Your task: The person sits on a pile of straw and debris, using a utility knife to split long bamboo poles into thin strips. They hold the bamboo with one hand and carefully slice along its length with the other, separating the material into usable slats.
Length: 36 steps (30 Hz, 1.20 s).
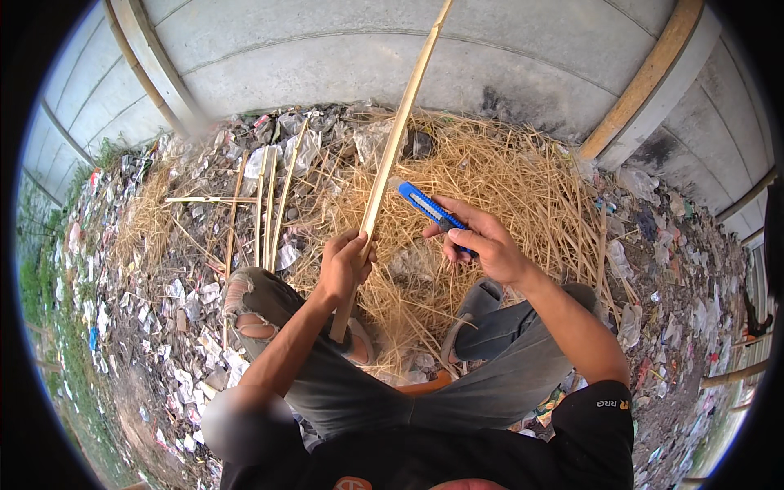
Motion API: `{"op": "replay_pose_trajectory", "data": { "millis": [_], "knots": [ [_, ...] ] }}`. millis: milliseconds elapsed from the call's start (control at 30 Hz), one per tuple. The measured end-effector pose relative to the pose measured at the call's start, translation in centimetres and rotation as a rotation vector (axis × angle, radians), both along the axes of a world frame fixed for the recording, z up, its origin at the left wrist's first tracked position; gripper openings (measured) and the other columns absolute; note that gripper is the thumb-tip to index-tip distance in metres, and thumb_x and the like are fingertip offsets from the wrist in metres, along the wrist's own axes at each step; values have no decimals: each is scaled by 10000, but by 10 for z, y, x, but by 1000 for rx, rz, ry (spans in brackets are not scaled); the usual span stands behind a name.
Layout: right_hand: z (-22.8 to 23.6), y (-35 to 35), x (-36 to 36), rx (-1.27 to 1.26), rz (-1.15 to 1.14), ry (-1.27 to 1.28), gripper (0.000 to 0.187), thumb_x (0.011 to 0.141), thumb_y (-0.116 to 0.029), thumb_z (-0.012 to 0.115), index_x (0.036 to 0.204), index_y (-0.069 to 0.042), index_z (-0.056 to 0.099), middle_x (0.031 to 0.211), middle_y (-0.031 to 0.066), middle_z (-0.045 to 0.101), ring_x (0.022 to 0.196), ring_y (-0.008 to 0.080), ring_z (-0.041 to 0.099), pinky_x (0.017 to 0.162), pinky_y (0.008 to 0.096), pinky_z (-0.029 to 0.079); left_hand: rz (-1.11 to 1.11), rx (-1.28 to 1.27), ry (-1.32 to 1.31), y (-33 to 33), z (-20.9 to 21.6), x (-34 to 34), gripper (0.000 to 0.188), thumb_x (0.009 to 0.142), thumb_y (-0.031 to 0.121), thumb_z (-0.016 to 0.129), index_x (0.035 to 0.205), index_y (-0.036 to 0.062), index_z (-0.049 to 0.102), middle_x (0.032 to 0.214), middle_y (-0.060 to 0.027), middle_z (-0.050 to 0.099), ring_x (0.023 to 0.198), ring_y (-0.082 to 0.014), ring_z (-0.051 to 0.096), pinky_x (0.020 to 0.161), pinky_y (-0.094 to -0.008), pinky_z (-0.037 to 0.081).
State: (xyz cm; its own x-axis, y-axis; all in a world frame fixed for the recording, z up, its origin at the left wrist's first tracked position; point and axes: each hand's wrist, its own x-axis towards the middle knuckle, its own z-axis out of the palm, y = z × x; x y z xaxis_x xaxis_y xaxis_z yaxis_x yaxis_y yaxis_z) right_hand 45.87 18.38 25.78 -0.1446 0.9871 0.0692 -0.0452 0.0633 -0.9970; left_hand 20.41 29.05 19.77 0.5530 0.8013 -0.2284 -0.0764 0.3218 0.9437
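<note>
My left hand (pixel 345 265) is closed round a long, pale split bamboo strip (pixel 390 155). The strip slants up and away past the wall's lower edge, and its lower end comes down by my left shin. In my right hand (pixel 483 242) is a blue utility knife (pixel 426 205), gripped with its front end pointing up and left toward the strip. Knife and strip are apart by a small gap. Whether the blade is out is too small to tell.
Several thin bamboo strips (pixel 270 204) lie on the ground at left, one crosswise. A heap of straw-like shavings (pixel 498 175) spreads ahead of my feet. Scattered litter (pixel 192 384) surrounds me. A grey concrete wall (pixel 343 65) with a bamboo pole (pixel 641 82) stands ahead.
</note>
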Motion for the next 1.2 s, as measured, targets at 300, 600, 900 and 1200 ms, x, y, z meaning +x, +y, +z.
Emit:
{"op": "replay_pose_trajectory", "data": {
  "millis": [300, 600, 900, 1200],
  "knots": [
    [1, -4, -5, -39, 73, -21, 623, 1014, -98, 475, 1598, -71, 259, 1268, 143, 614, 794, 79, 562, 662, 228, 460, -11, 8, -5, 2, -6, -1, 340, 1044, 243, 483, 1128, -68, 589, 761, -58, 575, 506, -93, 472, 439, -229, 361],
    [-11, 4, -2, 11, -162, -24, 319, 1021, -172, 550, 1292, -6, 543, 811, -21, 528, 696, 57, 461, 607, 233, 392, -81, 35, -48, 0, -16, 3, 349, 980, 185, 453, 1180, -71, 583, 763, -73, 579, 520, -118, 496, 460, -256, 388],
    [-41, 13, -24, 95, -498, -266, 344, 941, -310, 741, 820, -96, 500, 705, -10, 542, 654, 71, 514, 592, 257, 427, -261, 32, -99, -32, -14, 23, 286, 1014, 164, 489, 1217, -27, 551, 726, -36, 562, 521, -88, 482, 460, -233, 361],
    [-41, 24, -10, 110, -603, -215, 292, 875, -142, 762, 890, -73, 478, 698, 1, 518, 616, 103, 516, 566, 301, 447, -258, 209, 33, -41, -9, 40, 306, 1047, 221, 567, 1204, -39, 535, 850, -48, 653, 600, -64, 518, 536, -228, 416]
  ]
}}
